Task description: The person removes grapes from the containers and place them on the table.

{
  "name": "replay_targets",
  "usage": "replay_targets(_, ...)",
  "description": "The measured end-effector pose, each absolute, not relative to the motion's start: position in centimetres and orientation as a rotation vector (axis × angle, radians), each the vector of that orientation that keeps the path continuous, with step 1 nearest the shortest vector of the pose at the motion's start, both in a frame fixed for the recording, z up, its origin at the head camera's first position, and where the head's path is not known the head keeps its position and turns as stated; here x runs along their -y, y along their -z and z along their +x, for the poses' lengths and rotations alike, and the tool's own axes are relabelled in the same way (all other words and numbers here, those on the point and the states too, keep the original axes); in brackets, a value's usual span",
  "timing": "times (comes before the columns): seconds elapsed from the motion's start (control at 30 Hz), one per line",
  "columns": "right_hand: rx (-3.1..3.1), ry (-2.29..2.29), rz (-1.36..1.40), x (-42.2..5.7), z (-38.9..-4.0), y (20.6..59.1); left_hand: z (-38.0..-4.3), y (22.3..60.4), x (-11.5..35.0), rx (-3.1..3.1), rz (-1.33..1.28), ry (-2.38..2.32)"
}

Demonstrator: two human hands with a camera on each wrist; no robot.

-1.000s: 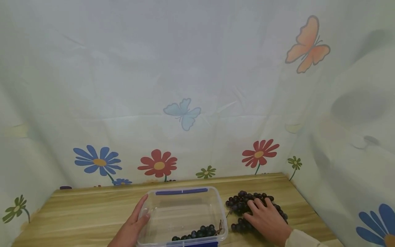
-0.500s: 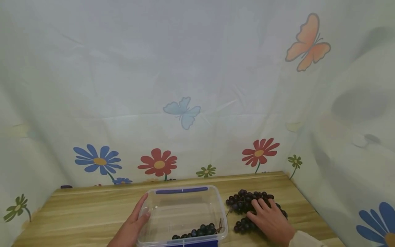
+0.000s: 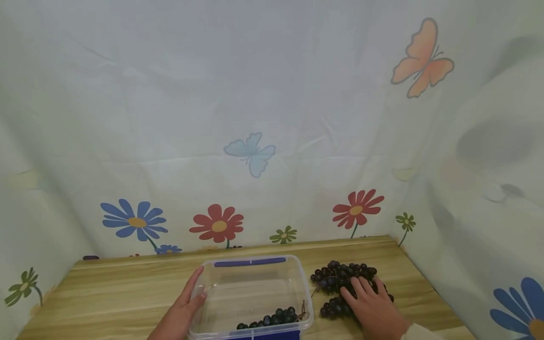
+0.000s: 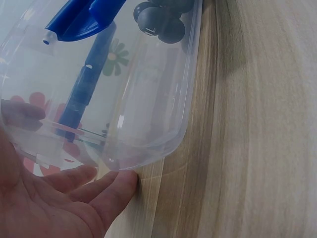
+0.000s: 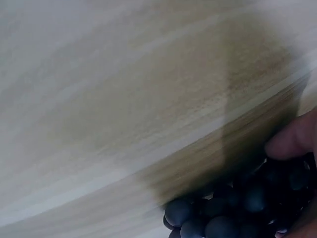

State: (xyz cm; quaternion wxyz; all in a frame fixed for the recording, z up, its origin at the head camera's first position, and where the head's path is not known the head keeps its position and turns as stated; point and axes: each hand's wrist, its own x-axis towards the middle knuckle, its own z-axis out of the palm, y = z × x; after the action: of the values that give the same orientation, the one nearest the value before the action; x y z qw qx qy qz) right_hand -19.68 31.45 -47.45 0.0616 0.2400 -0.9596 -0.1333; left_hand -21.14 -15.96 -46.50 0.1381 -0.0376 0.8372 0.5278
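My left hand [image 3: 180, 309] grips the left wall of a clear plastic food container [image 3: 238, 295], its thumb over the rim and fingers outside. In the left wrist view the fingertips [image 4: 128, 179] lie against the container's lower corner. A small bunch of dark grapes [image 3: 276, 318] with a brown stem lies in the container's near right corner. To the right, my right hand [image 3: 374, 304] grips a bunch of black grapes [image 3: 335, 309] on the table, fingers spread over the top. The right wrist view shows a fingertip [image 5: 285, 146] at the grapes' edge; the palm hides many of them.
More black grapes [image 3: 333, 274] lie just behind the right hand, against the gripped bunch. The container has blue latches [image 3: 250, 263] on its far and near sides. A wood-grain table [image 3: 127, 293] runs back to a white cloth backdrop [image 3: 170, 118] with printed flowers and butterflies.
My right hand has shifted slightly right and toward me over the grapes. The left hand and container stay in place.
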Motion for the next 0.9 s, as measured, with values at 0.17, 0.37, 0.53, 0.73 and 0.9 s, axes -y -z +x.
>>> replay_targets(0.17,2.867,0.477,0.744,-31.4,-19.6,47.4,-21.2,46.5,16.1,-2.416,-0.083,-1.558)
replay_targets(0.37,2.794,0.541,0.758,-31.3,-19.5,47.4,-21.2,46.6,16.0,-2.366,-0.125,-1.588)
replay_targets(0.53,3.056,0.243,0.640,-31.4,-19.9,47.2,-21.2,46.5,16.0,-2.354,-0.149,-1.582)
replay_targets(0.73,3.170,-0.222,0.635,-31.2,-19.9,46.7,-21.3,46.5,16.2,-2.348,-0.156,-1.570)
replay_targets(0.9,3.162,-0.321,0.648,-31.4,-19.6,46.2,-21.2,46.5,16.0,-2.326,-0.152,-1.596)
